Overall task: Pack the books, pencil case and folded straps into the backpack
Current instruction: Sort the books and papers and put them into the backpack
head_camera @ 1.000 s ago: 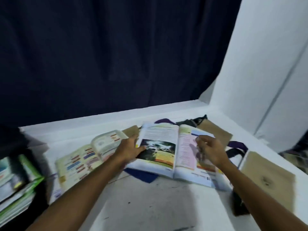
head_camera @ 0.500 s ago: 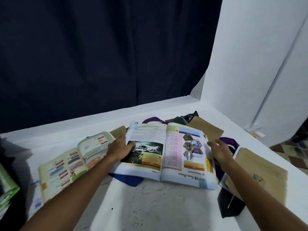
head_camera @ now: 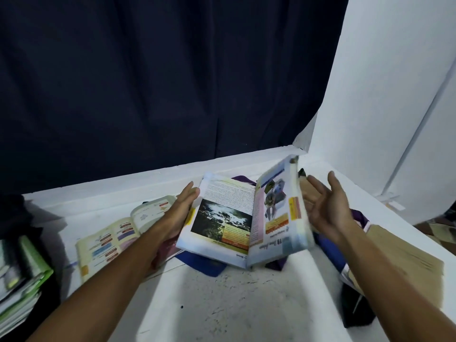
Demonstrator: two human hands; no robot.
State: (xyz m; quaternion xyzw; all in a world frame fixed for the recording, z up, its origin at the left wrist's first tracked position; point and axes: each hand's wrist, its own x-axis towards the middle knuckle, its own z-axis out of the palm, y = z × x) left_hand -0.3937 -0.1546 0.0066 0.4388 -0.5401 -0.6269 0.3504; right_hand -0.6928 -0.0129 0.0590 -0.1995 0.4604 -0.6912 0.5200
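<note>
A colourful textbook [head_camera: 223,218] lies half open on the white table [head_camera: 222,304], its right half raised steeply and blurred. My left hand [head_camera: 180,211] rests with straight fingers against the book's left edge. My right hand [head_camera: 325,206] is spread open just right of the raised pages, palm toward them. Under the book lies blue and purple fabric [head_camera: 204,264], partly hidden. A second open book [head_camera: 118,233] lies to the left. A brown-covered book [head_camera: 404,255] lies at the right over dark fabric [head_camera: 355,307].
A stack of green-edged books [head_camera: 22,280] sits at the far left edge. A dark curtain [head_camera: 160,82] hangs behind the table, and a white wall [head_camera: 394,95] rises at the right. Another brown cover [head_camera: 308,191] shows behind my right hand.
The right half of the middle book has swung up toward the left. My right hand has come off the page edge and opened; my left hand has straightened along the left edge.
</note>
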